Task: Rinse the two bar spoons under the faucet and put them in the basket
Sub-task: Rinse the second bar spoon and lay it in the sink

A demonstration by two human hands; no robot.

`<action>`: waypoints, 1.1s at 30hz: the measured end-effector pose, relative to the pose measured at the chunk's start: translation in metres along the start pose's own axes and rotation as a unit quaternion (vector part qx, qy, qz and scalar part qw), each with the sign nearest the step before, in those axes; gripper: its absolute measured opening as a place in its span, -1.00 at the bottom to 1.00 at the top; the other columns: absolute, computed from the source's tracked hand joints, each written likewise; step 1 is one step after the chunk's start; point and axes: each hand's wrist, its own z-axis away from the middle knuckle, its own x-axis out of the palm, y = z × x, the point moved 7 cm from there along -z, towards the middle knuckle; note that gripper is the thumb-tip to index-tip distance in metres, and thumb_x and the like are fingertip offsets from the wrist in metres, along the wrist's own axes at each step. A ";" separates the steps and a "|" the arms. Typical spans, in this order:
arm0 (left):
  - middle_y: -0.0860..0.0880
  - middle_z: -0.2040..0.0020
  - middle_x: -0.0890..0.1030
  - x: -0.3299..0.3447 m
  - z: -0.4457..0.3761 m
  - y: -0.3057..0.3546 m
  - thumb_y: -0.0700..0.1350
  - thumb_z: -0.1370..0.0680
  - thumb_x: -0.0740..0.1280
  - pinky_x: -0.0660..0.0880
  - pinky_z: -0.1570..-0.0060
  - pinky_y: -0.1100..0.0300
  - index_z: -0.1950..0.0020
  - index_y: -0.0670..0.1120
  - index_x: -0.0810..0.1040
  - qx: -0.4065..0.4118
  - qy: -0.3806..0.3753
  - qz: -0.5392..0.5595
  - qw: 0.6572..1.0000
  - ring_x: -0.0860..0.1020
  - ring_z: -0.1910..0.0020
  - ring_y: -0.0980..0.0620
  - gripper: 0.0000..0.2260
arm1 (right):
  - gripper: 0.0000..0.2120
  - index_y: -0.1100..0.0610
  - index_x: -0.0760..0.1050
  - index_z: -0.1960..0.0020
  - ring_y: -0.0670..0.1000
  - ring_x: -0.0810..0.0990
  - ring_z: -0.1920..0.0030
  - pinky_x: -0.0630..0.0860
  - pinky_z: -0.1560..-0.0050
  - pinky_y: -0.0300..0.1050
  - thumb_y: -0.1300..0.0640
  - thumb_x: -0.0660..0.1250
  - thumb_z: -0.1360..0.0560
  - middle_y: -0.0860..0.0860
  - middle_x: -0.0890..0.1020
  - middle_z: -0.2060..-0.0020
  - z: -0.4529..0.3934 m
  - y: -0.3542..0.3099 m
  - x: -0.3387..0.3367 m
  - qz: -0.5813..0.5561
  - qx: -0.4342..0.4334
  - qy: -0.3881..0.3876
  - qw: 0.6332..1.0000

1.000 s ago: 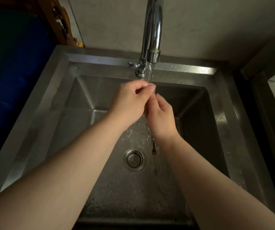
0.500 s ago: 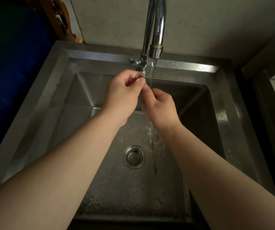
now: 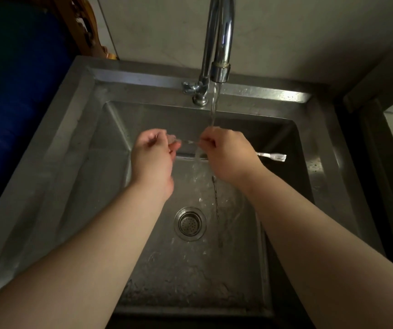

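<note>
A thin metal bar spoon (image 3: 272, 156) lies level across the sink, held between both hands under the running water. My left hand (image 3: 154, 157) pinches its left end. My right hand (image 3: 226, 154) grips its shaft, and the forked end sticks out past my right wrist. The stream from the chrome faucet (image 3: 220, 43) falls on the spoon and my right fingers. A second bar spoon (image 3: 215, 198), twisted and dark, lies on the sink floor below my right hand, right of the drain. No basket is in view.
The steel sink (image 3: 143, 77) fills the view, with a round drain strainer (image 3: 190, 223) in its floor. A blue barrel (image 3: 12, 103) stands to the left, a carved wooden piece (image 3: 84, 27) behind it. A dark counter edge (image 3: 380, 79) runs on the right.
My hands have moved apart and lower under the stream. The held spoon has turned from upright to level, its forked end now out to the right.
</note>
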 end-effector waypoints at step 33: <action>-0.06 0.15 0.70 -0.047 -0.017 -0.008 -0.17 -0.56 0.30 0.54 0.10 -0.07 0.07 -0.05 0.60 0.273 -0.084 -0.512 0.810 0.63 0.12 -0.19 -0.91 | -0.83 0.07 0.62 0.01 -0.06 0.64 0.17 0.56 0.16 -0.28 0.14 0.52 -0.41 -0.02 0.68 0.18 -0.011 0.002 -0.056 -0.012 -0.044 0.031 0.999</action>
